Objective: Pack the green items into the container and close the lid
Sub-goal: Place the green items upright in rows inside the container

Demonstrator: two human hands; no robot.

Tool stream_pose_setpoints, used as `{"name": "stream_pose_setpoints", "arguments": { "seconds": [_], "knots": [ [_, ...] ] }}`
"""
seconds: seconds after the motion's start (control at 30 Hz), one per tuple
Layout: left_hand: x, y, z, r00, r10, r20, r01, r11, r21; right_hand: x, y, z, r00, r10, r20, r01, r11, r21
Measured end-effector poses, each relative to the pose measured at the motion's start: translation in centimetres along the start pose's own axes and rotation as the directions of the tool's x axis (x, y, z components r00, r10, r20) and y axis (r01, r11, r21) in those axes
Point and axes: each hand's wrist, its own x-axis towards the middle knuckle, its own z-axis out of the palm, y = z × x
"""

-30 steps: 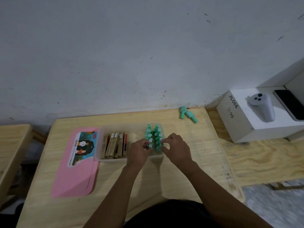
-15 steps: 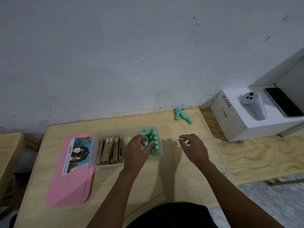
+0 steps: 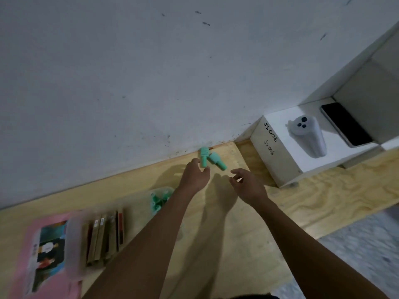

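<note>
Two green bottle-shaped items lie side by side at the table's far edge against the wall: one (image 3: pixel 203 156) upright in the picture, the other (image 3: pixel 217 161) slanted to its right. My left hand (image 3: pixel 194 177) reaches to them with fingers apart, its fingertips at the base of the first item. My right hand (image 3: pixel 248 184) hovers open just right of them, holding nothing. The clear plastic container (image 3: pixel 74 244) sits lower left, blurred, with several green items (image 3: pixel 158 200) standing in its right end. The pink lid (image 3: pixel 28 255) lies flat to its left.
Several brown flat packets (image 3: pixel 103 238) fill the container's left part. A white box (image 3: pixel 280 154) marked JS006 stands at the right with a grey device (image 3: pixel 307 138) and a black phone (image 3: pixel 345 124) on it. The wall (image 3: pixel 129 83) borders the table's (image 3: pixel 248 244) far edge.
Both hands left the container and moved up and right to the two loose green items by the wall. The camera swung, so the container now sits lower left.
</note>
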Motion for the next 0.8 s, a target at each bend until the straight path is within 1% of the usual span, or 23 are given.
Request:
{"name": "stream_pose_setpoints", "arguments": {
  "seconds": [0.1, 0.2, 0.27, 0.33, 0.4, 0.47, 0.53, 0.6, 0.67, 0.73, 0.8],
  "knots": [
    [3.3, 0.2, 1.3, 0.997, -0.078, -0.012, 0.079, 0.991, 0.112, 2.9, -0.3, 0.5, 0.999, 0.006, 0.050, -0.005, 1.000, -0.021],
    [5.2, 0.3, 2.2, 0.993, -0.102, -0.059, 0.113, 0.968, 0.225, 5.4, -1.0, 1.2, 0.997, 0.036, 0.069, -0.029, 0.995, -0.091],
    [5.9, 0.3, 2.6, 0.989, -0.108, -0.097, 0.130, 0.960, 0.249, 6.5, -1.5, 1.6, 0.994, 0.058, 0.094, -0.043, 0.987, -0.154],
    [6.5, 0.1, 2.7, 0.987, -0.109, -0.122, 0.137, 0.956, 0.260, 7.0, -1.7, 2.0, 0.995, 0.059, 0.086, -0.040, 0.979, -0.202],
    [6.9, -0.3, 2.8, 0.988, -0.109, -0.113, 0.135, 0.956, 0.262, 6.9, -1.6, 2.3, 0.996, 0.042, 0.077, -0.024, 0.973, -0.231],
    [7.1, -0.7, 2.4, 0.991, -0.108, -0.080, 0.125, 0.957, 0.261, 6.6, -1.6, 2.2, 0.997, 0.042, 0.072, -0.027, 0.979, -0.203],
    [7.1, -1.1, 2.0, 0.994, -0.100, -0.045, 0.108, 0.960, 0.258, 6.0, -1.5, 2.0, 0.997, 0.065, 0.050, -0.060, 0.992, -0.112],
    [6.7, -1.3, 1.4, 0.996, -0.079, -0.028, 0.084, 0.954, 0.289, 4.9, -1.5, 1.7, 0.996, 0.090, 0.014, -0.090, 0.994, 0.056],
    [6.1, -1.4, 0.8, 0.999, -0.043, -0.027, 0.050, 0.931, 0.360, 3.6, -1.6, 1.5, 0.989, 0.143, -0.023, -0.134, 0.963, 0.232],
    [5.3, -1.5, 0.1, 1.000, -0.011, -0.021, 0.018, 0.919, 0.394, 1.7, -2.2, 1.2, 0.969, 0.244, -0.034, -0.211, 0.896, 0.391],
    [4.5, -1.4, -0.9, 1.000, 0.019, 0.001, -0.018, 0.929, 0.368, -0.1, -2.8, 0.8, 0.933, 0.359, 0.021, -0.309, 0.767, 0.562]
  ]
}}
